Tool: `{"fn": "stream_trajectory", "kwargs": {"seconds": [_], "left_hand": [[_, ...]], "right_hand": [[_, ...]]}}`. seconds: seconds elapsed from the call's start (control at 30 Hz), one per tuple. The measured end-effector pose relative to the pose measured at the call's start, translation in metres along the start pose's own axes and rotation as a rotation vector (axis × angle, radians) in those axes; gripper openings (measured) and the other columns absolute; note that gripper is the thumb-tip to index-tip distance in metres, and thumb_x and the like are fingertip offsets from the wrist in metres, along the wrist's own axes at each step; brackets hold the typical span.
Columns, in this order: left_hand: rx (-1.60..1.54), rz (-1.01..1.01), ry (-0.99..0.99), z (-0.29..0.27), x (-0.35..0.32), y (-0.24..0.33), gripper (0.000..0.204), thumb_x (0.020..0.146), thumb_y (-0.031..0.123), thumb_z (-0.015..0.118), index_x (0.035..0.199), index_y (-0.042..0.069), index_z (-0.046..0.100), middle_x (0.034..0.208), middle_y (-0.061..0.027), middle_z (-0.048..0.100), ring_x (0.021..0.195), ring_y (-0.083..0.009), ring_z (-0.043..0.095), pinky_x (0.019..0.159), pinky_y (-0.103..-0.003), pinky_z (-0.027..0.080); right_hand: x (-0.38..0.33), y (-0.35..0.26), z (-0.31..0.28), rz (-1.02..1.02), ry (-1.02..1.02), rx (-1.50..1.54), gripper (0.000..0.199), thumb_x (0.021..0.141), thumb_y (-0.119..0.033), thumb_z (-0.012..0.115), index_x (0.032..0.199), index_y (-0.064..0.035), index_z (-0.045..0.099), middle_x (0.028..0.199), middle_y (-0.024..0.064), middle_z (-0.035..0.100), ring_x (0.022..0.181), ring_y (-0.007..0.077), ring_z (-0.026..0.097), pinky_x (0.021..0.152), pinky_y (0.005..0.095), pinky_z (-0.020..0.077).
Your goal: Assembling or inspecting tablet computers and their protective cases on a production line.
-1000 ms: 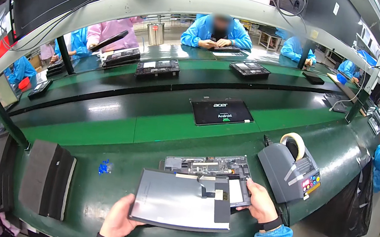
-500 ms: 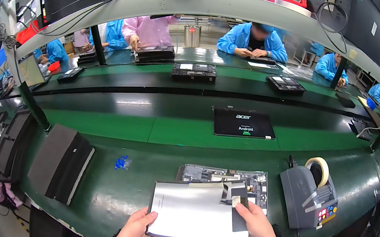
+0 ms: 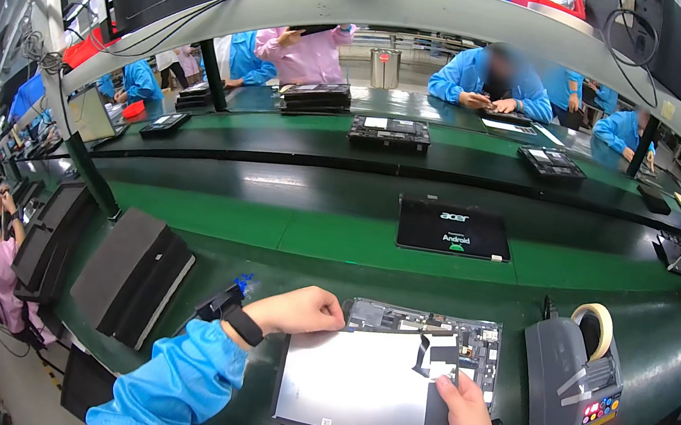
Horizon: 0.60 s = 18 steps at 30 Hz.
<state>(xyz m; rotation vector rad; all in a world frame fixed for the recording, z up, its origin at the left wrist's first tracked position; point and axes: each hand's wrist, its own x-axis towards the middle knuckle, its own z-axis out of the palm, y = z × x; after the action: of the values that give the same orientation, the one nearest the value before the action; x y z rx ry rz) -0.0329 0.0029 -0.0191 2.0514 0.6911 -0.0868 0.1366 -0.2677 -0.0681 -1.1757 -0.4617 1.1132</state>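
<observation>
A silver-backed display panel (image 3: 357,382) lies in front of me, overlapping the near part of an opened tablet body (image 3: 482,334) with its circuit board showing. Black flex tape (image 3: 425,353) sits near the panel's upper right. My right hand (image 3: 464,416) grips the panel's right side, thumb on top beside the dark strip (image 3: 438,400). At the panel's upper left corner, my left hand (image 3: 306,310) is closed with its fingertips pinched together; whatever is between them cannot be made out. Small blue pieces (image 3: 244,282) show behind the left wrist.
A grey tape dispenser (image 3: 561,375) with a tape roll stands at the right. Black foam-like blocks (image 3: 128,272) are at the left. A lit tablet (image 3: 455,230) lies on the green strip ahead. Co-workers sit across the bench beyond a metal shelf beam (image 3: 446,10).
My left hand has let go of the panel's lower left edge and moved up to its upper left corner. The panel lies flatter. The whole view has shifted slightly.
</observation>
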Motion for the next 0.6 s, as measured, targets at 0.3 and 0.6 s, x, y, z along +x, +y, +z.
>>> {"fn": "stream_trajectory", "kwargs": {"seconds": [0.3,0.6], "left_hand": [[-0.023,-0.239,-0.191,-0.004,0.013,0.009,0.034,0.085,0.033,0.068,0.088,0.0,0.067,0.074,-0.0017,0.059,0.07,-0.009,0.05,0.06,-0.024,0.04],[0.012,-0.172,-0.025,0.014,0.005,0.009,0.04,0.082,0.04,0.071,0.078,0.001,0.064,0.069,-0.0028,0.06,0.061,-0.0107,0.053,0.055,-0.026,0.044]], "right_hand": [[-0.003,-0.005,0.001,0.025,-0.008,0.027,0.028,0.097,-0.015,0.052,0.118,0.0032,0.055,0.108,0.0042,0.063,0.095,0.0082,0.056,0.084,0.0238,0.0446],[-0.003,-0.006,0.001,0.009,-0.004,0.045,0.027,0.097,-0.014,0.051,0.118,0.0036,0.055,0.106,0.0046,0.063,0.092,0.0082,0.057,0.082,0.0231,0.0461]]}}
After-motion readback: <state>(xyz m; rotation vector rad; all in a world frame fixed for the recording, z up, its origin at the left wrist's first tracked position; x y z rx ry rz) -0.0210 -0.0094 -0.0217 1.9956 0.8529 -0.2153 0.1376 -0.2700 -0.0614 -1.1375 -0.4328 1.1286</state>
